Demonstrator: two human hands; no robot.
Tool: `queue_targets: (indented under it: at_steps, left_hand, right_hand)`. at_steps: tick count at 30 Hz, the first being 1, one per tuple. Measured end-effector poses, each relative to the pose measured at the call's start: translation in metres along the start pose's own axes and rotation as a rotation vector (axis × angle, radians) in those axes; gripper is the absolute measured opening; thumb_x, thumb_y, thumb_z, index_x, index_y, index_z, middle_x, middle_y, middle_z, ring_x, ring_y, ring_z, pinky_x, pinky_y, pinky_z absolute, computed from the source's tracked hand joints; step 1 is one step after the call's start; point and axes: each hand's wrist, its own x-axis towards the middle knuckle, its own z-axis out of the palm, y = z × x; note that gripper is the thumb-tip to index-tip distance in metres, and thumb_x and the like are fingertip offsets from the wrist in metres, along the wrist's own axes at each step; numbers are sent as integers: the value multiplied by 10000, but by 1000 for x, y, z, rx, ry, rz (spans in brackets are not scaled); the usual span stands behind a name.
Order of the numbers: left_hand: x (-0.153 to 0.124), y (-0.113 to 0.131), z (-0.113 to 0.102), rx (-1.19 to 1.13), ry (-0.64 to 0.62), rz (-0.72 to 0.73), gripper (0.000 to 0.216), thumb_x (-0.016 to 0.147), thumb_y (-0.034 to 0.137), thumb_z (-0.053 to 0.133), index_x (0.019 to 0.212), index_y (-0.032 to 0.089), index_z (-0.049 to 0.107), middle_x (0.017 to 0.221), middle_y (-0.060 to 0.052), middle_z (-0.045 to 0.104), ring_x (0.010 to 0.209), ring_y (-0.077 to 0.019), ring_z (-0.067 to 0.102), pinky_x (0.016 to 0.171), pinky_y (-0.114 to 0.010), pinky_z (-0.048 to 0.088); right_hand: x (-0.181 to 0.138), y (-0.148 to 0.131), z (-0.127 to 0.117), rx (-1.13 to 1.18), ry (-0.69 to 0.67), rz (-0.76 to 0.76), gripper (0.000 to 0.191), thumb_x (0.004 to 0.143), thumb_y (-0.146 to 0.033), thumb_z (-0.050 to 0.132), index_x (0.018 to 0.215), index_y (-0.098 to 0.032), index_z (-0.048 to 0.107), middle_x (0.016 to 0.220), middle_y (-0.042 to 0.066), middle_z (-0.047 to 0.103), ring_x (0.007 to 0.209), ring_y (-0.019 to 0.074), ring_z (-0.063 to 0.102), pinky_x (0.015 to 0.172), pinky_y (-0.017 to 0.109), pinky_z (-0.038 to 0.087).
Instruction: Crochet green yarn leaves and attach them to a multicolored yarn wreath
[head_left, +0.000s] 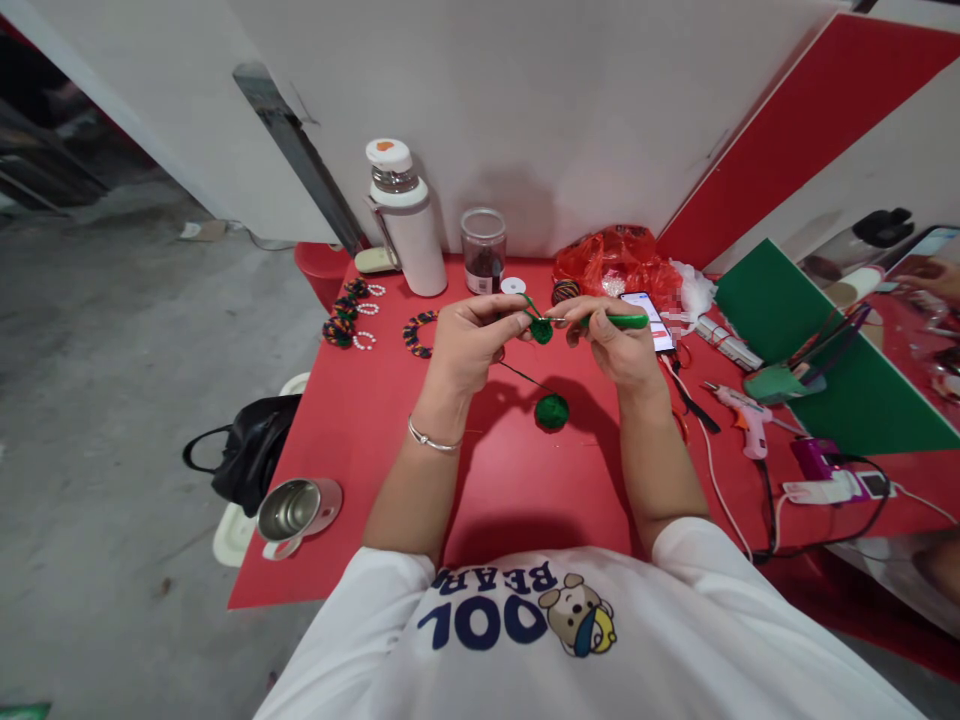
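My left hand (472, 340) is closed, pinching a small green crochet piece (541, 331) by its left side, with green yarn running up over the fingers. In my right hand (616, 345) is a crochet hook (626, 321) with a green handle. Its thin metal shaft points left, and the tip meets the crochet piece; whether it is through a loop is too small to tell. Below both hands, a ball of green yarn (552, 411) lies on the red table (517, 490). A dark strand leads from the ball up toward my left hand.
A white thermos (420, 240), a clear jar (484, 250) and a red plastic bag (611, 258) stand along the back. Multicoloured braided pieces (343, 315) lie left. A metal mug (300, 510) sits near the left edge. A phone (651, 318), glue gun (746, 418) and cables are right.
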Motion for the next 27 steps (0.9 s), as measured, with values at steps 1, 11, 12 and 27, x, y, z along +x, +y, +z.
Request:
queue_targets:
  at_steps: [1,11,12,27]
  left_hand:
    - [0,0,0,2,0,-3,222,645,238,896,848,177,832,670,-55,741,546,-138,655,370,-195,310]
    - [1,-2,2,-15,18,2,237,614,247,899,834,178,844,647,-47,736,489,-105,597,354,-185,271]
    - [1,-2,2,-17,20,2,238,610,246,902,829,177,843,642,-47,734,488,-105,595,355,-184,274]
    - [2,-10,5,-19,89,95,243,666,295,913,883,209,846,691,-22,739,489,-82,553,392,-198,352]
  right_hand:
    - [0,0,0,-6,-1,1,376,918,-641,726,908,-279,825,1042,61,827,862,202,736,643,317,599]
    - [0,-2,2,-32,-26,-58,324,957,-582,711,926,-285,837,1027,55,830,882,194,748,646,303,592]
    - [0,-3,2,-46,-22,-68,318,963,-575,707,931,-286,837,1029,53,830,892,195,750,648,303,593]
    - [-8,-13,28,-695,-39,-384,217,1033,-427,636,1132,-323,798,1314,80,770,1161,250,730,1036,466,592]
